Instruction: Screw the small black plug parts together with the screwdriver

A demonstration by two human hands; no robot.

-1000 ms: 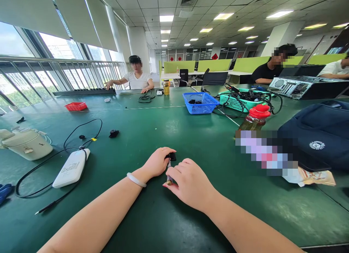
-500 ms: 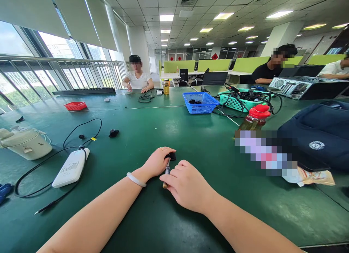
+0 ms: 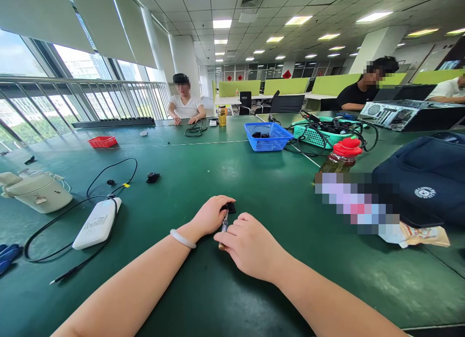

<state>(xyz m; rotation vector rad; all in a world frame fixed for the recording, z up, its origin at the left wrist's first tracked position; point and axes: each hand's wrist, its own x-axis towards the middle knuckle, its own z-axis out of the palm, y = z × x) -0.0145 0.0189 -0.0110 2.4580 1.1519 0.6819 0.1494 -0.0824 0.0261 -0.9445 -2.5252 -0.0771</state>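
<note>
My left hand (image 3: 211,215) is closed on a small black part (image 3: 231,207) against the green tabletop (image 3: 189,170); its exact kind is hard to make out. Between the fingers of my right hand (image 3: 250,247) is a screwdriver (image 3: 225,224) with a clear handle. Its tip points away from me and meets the black part beside my left fingers. Part of the handle is covered by my right fingers. Farther left lie a small black piece (image 3: 153,177) and a white power bank (image 3: 97,224) with a black cable draped over it.
A blue basket (image 3: 269,142) and a green basket (image 3: 308,136) full of cables stand ahead. To the right are a red-lidded bottle (image 3: 345,155) and a dark backpack (image 3: 417,177). A red tray (image 3: 102,142) and a cream pot-shaped container (image 3: 41,194) sit left. Other people sit around the table.
The view has shifted very slightly. Both my hands keep their hold with the screwdriver against the black part. The person opposite has drawn a hand closer to the other.
</note>
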